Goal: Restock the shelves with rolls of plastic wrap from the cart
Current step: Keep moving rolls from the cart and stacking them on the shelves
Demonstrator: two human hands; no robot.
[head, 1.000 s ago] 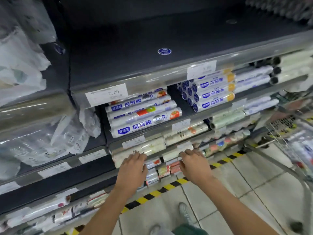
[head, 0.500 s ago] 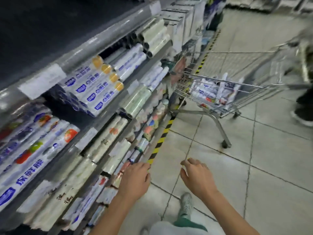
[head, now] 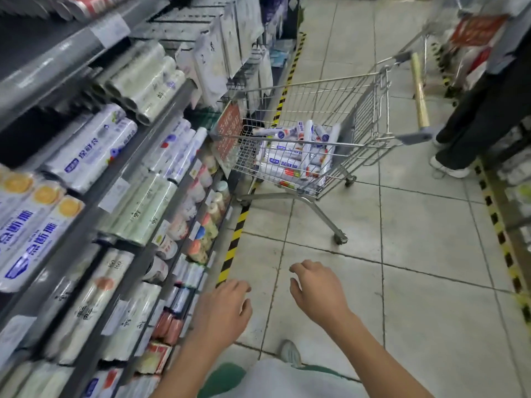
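Pulled back from the shelves [head: 169,110] since a second ago, now hovering over floor tiles [head: 416,282] at 6 o'clock: left grip [head: 222,310] and right grip [head: 317,294], both loosely curled, holding nothing. Heaped in the cart [head: 370,107] at 1 o'clock, well apart from both: rolls of plastic wrap [head: 293,159]

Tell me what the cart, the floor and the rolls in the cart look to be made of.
Cart: bare metal wire, shiny silver grid, likely steel. Floor: pale tiles, probably ceramic, with grout lines and a dull sheen. Rolls in the cart: glossy printed plastic wrapping, judging by glints; cores unseen.
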